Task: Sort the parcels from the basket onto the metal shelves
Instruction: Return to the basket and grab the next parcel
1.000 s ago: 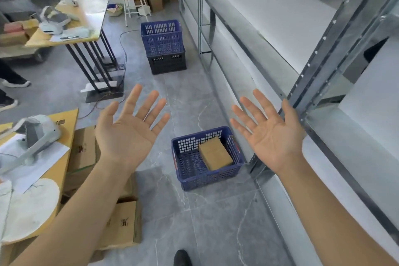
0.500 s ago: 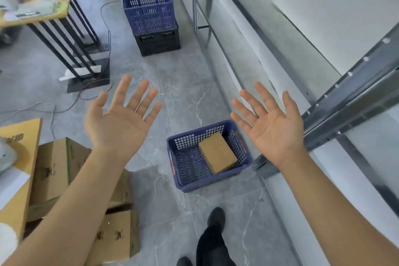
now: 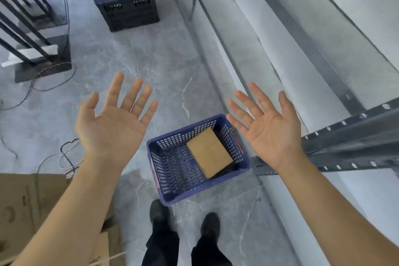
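Below, an unmarked brown parcel (image 3: 209, 155) lies against the blue basket's (image 3: 172, 192) right wall, while left hand (image 3: 112, 127) and right hand (image 3: 268, 134) hover palm-up, fingers (image 3: 133, 97) spread, empty.

Basket (image 3: 170, 195) nearer; both shoes (image 3: 159, 211) visible.

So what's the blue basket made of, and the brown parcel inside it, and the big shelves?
The blue basket looks like moulded plastic: its walls are a grid of small holes. The brown parcel seems to be matte cardboard, plain tan with sharp edges. The shelves look like grey metal, with a dull sheen and punched slots along the beam.
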Demonstrator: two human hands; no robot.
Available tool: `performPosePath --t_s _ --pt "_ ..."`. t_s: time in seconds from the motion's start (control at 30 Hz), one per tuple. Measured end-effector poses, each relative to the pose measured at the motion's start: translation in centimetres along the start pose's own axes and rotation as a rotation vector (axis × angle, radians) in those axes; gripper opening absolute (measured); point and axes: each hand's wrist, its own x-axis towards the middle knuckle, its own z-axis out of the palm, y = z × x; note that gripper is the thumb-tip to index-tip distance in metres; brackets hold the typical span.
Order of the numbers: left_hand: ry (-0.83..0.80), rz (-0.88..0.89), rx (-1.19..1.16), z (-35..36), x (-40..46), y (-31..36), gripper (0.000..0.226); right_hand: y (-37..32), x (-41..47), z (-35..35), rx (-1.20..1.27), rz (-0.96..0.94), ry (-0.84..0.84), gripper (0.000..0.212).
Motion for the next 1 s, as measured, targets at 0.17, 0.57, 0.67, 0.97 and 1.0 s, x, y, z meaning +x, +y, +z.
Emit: performPosePath --t_s 0.17,0.57,0.67,0.97,1.0 --pt "0.002 -0.109 0.026 -5.0 7.4 -5.2 0.054 5.6 6.4 -4.2 0.006 0.010 0.095 0.062" --pt "0.071 -0.273 0.071 -19.1 21.8 -18.5 0.053 18.2 20.6 -16.2 -0.107 -0.008 0.255 0.057" --pt "0.116 -0.315 0.107 -22.4 24.1 -21.9 0.051 20.5 23.6 -18.9 -0.126 -0.004 0.282 0.055" --pt "0.253 -0.408 0.212 -29.5 29.0 -30.1 0.049 25.4 30.7 -25.1 -0.200 0.022 0.283 0.059" --pt "0.259 -0.420 0.214 -30.1 29.3 -30.7 0.049 25.7 31.2 -25.7 -0.220 0.029 0.273 0.059"
